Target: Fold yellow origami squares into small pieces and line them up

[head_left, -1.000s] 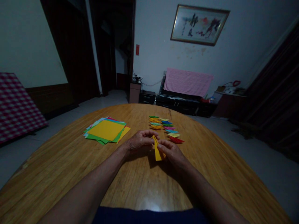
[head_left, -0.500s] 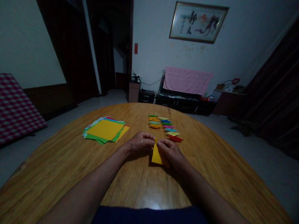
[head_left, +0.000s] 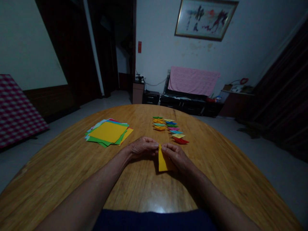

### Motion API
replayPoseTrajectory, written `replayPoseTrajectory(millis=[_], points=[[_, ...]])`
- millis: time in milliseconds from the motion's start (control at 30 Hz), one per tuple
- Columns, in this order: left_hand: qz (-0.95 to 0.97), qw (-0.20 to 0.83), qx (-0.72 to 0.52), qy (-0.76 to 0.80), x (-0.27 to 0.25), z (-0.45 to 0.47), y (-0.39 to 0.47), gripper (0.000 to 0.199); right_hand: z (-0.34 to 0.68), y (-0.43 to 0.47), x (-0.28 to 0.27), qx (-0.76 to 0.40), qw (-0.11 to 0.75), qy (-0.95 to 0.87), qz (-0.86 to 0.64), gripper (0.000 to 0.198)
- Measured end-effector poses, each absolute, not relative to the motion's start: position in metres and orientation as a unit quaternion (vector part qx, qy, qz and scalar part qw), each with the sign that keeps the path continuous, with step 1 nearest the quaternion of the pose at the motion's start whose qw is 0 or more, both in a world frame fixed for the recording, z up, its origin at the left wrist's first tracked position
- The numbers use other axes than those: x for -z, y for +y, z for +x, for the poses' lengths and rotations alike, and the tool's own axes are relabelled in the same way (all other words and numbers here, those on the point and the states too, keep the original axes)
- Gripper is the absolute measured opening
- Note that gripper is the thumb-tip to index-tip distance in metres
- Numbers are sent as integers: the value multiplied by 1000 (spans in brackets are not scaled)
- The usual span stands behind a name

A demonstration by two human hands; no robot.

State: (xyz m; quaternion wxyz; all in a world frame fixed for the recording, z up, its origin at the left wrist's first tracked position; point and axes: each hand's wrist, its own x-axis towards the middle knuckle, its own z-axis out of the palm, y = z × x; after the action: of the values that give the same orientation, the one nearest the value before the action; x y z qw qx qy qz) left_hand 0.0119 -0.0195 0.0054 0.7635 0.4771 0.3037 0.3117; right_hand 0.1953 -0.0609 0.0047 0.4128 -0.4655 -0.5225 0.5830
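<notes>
A yellow piece of folded paper is held just above the round wooden table, its narrow end between my two hands. My left hand pinches the top tip from the left with thumb and fingers. From the right, my right hand grips the same paper close to that tip and covers part of its right side. Just beyond my right hand lies a red folded paper boat, the nearest of several small boats in two rows.
A loose stack of coloured square sheets, yellow on top, lies at the left of the wooden table. Other paper boats stand beyond my hands. Past the table are a low black cabinet and a pink cloth.
The yellow paper has turned slightly between my hands, so its lower end now points a little more to the right. Both hands still pinch its tip. The camera view has shifted slightly.
</notes>
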Motion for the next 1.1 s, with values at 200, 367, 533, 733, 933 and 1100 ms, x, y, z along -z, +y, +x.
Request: replayPoseTrajectory(millis=[200, 367, 533, 733, 933, 1100], points=[[491, 749, -309, 320, -5, 13, -18, 30, 194, -62, -7, -579, 403, -525, -475, 27], [489, 749, -314, 317, -4, 14, -18, 27, 195, -61, -4, -575, 405, -526, -479, 27], [488, 753, -313, 309, -5, 15, -19, 25, 196, -60, -4, -582, 397, -530, -472, 26], [474, 757, -321, 315, -6, 19, -22, 21, 198, -61, -10, -599, 393, -522, -464, 25], [478, 750, -328, 319, -7, 23, -24, 17, 199, -60, -7, -583, 389, -536, -470, 25], [491, 727, -337, 341, -8, 25, -25, 15, 197, -57, -4, -538, 396, -570, -478, 28]])
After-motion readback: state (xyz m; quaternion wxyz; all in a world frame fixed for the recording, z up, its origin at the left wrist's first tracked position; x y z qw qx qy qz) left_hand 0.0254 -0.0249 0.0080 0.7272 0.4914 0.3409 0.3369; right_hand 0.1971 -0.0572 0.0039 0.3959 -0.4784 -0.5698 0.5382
